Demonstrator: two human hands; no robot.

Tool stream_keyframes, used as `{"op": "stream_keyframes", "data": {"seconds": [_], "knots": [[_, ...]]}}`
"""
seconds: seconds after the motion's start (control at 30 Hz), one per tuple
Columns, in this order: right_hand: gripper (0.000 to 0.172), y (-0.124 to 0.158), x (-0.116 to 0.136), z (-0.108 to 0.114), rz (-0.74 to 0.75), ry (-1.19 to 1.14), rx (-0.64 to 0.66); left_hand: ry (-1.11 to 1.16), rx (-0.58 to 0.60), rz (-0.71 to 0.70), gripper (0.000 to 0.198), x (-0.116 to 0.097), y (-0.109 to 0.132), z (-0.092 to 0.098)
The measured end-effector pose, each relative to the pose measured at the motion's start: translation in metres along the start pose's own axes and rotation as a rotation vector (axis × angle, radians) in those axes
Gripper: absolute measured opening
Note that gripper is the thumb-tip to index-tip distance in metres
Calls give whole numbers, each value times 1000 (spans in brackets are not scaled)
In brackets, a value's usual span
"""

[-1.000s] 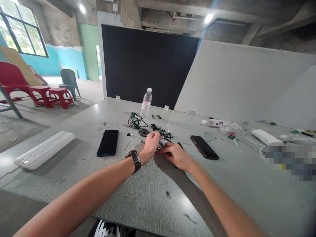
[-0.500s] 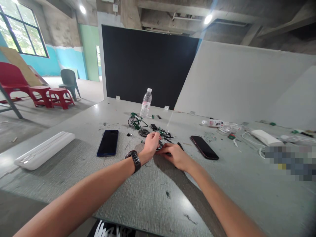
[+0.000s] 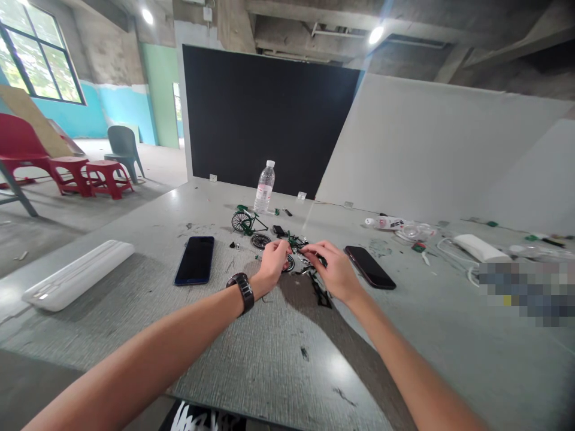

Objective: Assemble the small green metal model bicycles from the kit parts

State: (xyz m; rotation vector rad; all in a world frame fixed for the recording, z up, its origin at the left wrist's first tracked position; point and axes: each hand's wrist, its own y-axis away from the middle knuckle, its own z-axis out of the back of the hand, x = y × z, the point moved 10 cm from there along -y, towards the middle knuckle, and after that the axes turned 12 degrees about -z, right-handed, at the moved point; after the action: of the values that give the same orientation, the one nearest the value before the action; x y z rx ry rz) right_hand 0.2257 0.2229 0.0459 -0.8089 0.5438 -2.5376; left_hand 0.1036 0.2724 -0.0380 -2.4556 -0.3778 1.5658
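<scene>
My left hand (image 3: 273, 264), with a dark watch (image 3: 245, 293) on its wrist, has its fingers closed on a small black spoked wheel (image 3: 291, 263). My right hand (image 3: 331, 266) is just to the right, thumb and fingers pinched together among small green and silver parts (image 3: 296, 242); what they hold is too small to make out. Beyond my left hand stands a green miniature bicycle frame (image 3: 255, 224) with a rear wheel fitted. A loose spoked wheel (image 3: 260, 241) lies in front of it. Below my right hand is a flat black piece (image 3: 321, 294).
A blue-edged phone (image 3: 194, 261) and a white oblong device (image 3: 79, 274) lie to the left, another phone (image 3: 370, 267) to the right. A water bottle (image 3: 265, 187) stands behind the bicycle. Plastic packaging (image 3: 415, 230) and a white adapter (image 3: 480, 248) are farther right.
My right hand has lifted away from the wheel's near edge and shifted up and right, uncovering the flat black piece. My left hand stays at the wheel.
</scene>
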Motion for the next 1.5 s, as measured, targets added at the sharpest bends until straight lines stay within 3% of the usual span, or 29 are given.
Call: {"op": "stream_keyframes", "data": {"seconds": [0.27, 0.7, 1.5], "knots": [[14, 3, 14, 21, 77, -2, -165, 17, 117, 4, 14, -3, 3, -11], [11, 5, 18, 17, 126, 86, -135, -119, 288, -20, 18, 1, 8, -22], [14, 3, 16, 15, 158, 76, -51, -269, 345, -72, 23, 3, 7, -24]]}}
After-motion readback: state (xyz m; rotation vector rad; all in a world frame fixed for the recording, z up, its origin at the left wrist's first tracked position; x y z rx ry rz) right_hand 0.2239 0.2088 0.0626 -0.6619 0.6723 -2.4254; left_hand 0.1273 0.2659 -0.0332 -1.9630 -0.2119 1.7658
